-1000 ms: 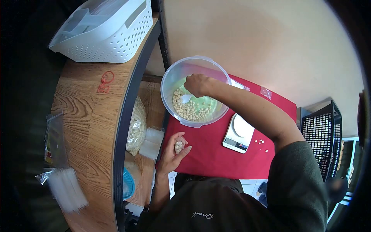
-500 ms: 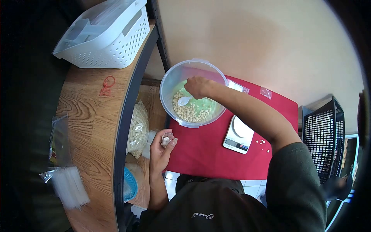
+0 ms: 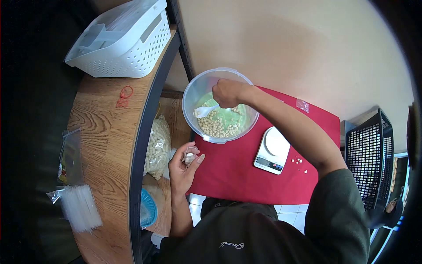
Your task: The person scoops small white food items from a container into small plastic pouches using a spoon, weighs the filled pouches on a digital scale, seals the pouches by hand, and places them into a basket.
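Observation:
Over the round clear tub (image 3: pixel 190 115), my right hand (image 3: pixel 228 93) is closed round the handle of a white spoon (image 3: pixel 203 111). Pale, nut-like pieces (image 3: pixel 214 126) cover part of the tub's green-looking bottom, and the spoon's bowl is above their left side with some pieces in it. My left hand (image 3: pixel 184 163) holds a small clear bag (image 3: pixel 190 155) with a few pale pieces inside, just below and left of the tub. A white kitchen scale (image 3: pixel 270 152) stands on the red cloth (image 3: pixel 224 169).
Crumbs (image 3: pixel 299 162) lie right of the scale. Black crates (image 3: pixel 368 158) stand at the right. On the wooden shelf (image 3: pixel 105 145) are a white basket (image 3: pixel 118 53), red bands (image 3: pixel 125 94) and clear bags (image 3: pixel 81 209). A large filled bag (image 3: pixel 157 147) sits behind the shelf edge.
The spoon has come up and shifted left in the tub, its handle now showing. My left hand moved left and slightly up with the small bag.

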Available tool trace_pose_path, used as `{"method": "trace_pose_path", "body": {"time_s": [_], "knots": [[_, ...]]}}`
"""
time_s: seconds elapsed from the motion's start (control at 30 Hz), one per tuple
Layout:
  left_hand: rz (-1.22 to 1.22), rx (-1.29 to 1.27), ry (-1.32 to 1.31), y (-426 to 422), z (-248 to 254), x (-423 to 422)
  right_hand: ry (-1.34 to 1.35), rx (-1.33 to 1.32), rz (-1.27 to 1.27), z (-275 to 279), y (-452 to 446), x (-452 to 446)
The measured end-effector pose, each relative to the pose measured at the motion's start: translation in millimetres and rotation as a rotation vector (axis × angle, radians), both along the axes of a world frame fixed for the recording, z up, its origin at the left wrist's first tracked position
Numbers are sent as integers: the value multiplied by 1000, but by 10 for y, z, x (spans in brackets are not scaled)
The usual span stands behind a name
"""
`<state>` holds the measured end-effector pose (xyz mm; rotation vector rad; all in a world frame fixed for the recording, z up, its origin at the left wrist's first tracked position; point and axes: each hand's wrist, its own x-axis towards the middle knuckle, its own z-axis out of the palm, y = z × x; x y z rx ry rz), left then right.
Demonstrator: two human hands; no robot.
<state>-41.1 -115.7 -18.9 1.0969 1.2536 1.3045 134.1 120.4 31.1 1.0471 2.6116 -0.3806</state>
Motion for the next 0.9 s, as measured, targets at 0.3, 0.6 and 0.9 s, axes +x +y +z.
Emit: {"method": "trace_pose_path", "body": {"time_s": [0.3, 0.6, 0.9], "knots": [[114, 170, 104, 257, 313, 229, 56, 26, -75, 864, -243, 475], [83, 305, 506, 842, 639, 515, 80, 159, -54, 1602, -586, 635], [95, 263, 308, 925, 490, 614, 11, 582, 84, 1881, -1123, 394]]}}
